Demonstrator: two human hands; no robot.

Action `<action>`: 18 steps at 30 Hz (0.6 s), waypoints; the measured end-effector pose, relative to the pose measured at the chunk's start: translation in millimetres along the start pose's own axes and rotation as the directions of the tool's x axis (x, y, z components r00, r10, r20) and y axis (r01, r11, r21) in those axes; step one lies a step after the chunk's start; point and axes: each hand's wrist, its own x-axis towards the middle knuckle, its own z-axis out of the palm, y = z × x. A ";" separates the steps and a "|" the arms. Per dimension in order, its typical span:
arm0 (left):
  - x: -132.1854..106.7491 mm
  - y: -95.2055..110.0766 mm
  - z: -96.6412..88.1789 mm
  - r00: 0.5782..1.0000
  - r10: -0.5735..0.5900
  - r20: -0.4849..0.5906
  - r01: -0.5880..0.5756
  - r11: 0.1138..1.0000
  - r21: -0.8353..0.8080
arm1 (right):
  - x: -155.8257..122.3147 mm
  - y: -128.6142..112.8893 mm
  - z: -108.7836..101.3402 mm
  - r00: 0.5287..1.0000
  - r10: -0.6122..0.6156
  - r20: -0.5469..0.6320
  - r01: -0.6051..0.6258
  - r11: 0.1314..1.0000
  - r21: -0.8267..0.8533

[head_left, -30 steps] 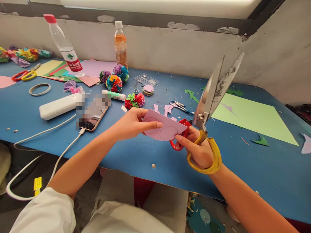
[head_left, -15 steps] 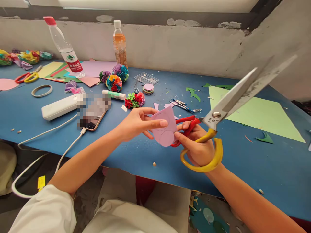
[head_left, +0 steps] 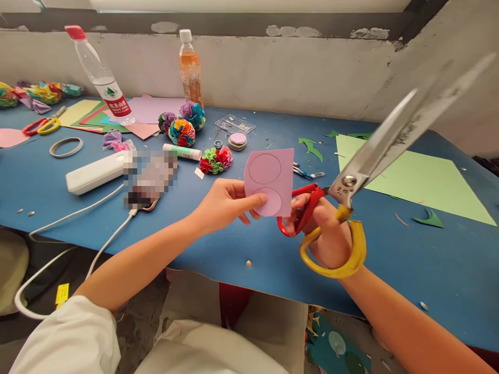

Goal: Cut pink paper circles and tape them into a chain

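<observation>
Left hand [head_left: 224, 203] pinches, as I watch, a flat lavender paper piece [head_left: 270, 185] above the blue padded-looking tabletop [head_left: 218, 249], thumb [head_left: 255, 201] best eased off the lower drawn circle [head_left: 273, 200]; right hand [head_left: 331, 239] grips steel scissors [head_left: 349, 182] with red and yellow handles, blades [head_left: 384, 135] parted.

Matt paper [head_left: 273, 179], shiny metal blades [head_left: 376, 148]
From here I see a smooth desk [head_left: 218, 259], rough wall [head_left: 312, 78] and clear plastic bottles [head_left: 191, 72].
</observation>
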 end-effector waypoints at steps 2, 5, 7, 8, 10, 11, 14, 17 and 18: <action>1.5 2.1 -4.6 0.995 0.055 -0.089 -0.054 0.998 0.017 | -1.4 0.5 -5.1 0.996 0.008 0.084 -0.009 1.000 0.017; 4.1 6.2 -12.0 0.956 0.170 -0.239 -0.165 0.985 0.039 | -2.9 1.6 -14.6 0.957 0.098 0.274 -0.099 0.995 -0.010; 5.6 9.1 -16.8 0.913 0.242 -0.329 -0.243 0.969 0.040 | -3.4 1.9 -19.4 0.910 0.185 0.371 -0.185 0.982 -0.036; 6.1 10.6 -18.8 0.890 0.271 -0.367 -0.277 0.960 0.038 | -3.6 1.7 -20.8 0.890 0.226 0.396 -0.219 0.974 -0.064; 6.5 13.1 -21.8 0.846 0.317 -0.428 -0.335 0.942 0.035 | -4.1 0.7 -22.0 0.864 0.286 0.415 -0.247 0.958 -0.146; 6.5 14.1 -22.7 0.828 0.335 -0.450 -0.357 0.933 0.037 | -4.4 0.0 -22.1 0.854 0.302 0.424 -0.244 0.952 -0.188; 6.0 16.0 -23.5 0.788 0.371 -0.491 -0.397 0.916 0.053 | -5.4 -2.7 -22.9 0.838 0.303 0.454 -0.202 0.945 -0.257; 5.9 16.7 -23.4 0.757 0.388 -0.525 -0.417 0.906 0.069 | -6.0 -6.2 -25.6 0.842 0.300 0.449 -0.177 0.939 -0.295; 5.8 16.8 -23.3 0.747 0.396 -0.534 -0.426 0.902 0.073 | -6.1 -7.3 -26.6 0.844 0.297 0.447 -0.163 0.936 -0.313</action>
